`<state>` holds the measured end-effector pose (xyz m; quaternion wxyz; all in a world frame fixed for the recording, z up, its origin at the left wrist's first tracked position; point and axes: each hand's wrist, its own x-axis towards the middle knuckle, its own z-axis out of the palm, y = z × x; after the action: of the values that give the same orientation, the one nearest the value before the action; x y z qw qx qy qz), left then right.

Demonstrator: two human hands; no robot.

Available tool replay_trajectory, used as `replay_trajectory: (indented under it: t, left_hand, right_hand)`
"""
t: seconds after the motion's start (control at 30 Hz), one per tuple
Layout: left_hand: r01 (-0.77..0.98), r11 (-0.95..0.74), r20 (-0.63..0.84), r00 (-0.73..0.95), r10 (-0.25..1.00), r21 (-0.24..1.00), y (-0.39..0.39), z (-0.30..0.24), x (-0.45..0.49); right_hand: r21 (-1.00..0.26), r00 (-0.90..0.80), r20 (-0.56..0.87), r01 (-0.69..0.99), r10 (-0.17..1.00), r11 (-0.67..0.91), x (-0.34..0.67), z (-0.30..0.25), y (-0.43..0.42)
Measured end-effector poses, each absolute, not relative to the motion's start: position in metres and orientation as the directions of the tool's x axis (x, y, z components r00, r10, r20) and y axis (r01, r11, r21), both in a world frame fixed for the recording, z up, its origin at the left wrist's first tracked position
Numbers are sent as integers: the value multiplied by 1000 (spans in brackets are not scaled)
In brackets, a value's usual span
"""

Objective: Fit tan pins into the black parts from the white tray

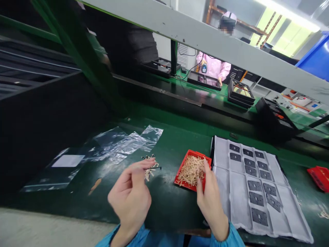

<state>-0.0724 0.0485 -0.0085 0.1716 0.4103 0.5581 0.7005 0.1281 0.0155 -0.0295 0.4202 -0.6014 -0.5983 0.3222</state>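
Note:
My left hand (132,195) is closed in a pinch on a thin black part (155,168) that sticks out past the fingertips. Just beyond it, a small heap of pale and black pieces (151,173) lies on the green bench. My right hand (212,200) reaches over the near right side of a red tray (177,181), thumb and forefinger apart. Many small beige strips (191,169) fill that tray, and my fingertips are at them. Right of this hand lies a grey compartmented tray (239,192) with several flat black plates (256,198).
Clear plastic bags (123,145) and a white label (68,160) lie on the left of the bench. A second red tray (320,178) stands far right. A grey beam (180,27) crosses above. Behind it, a person in pink (212,67) handles a black tray (203,80).

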Motion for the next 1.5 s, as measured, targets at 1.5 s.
replay_trajectory:
  t: [1.5]
  left_hand:
    - [-473,273,-278,60,959,838,25,-6,22]
  right_hand:
    - [-986,233,-46,-165,971,-7,135,-8,2]
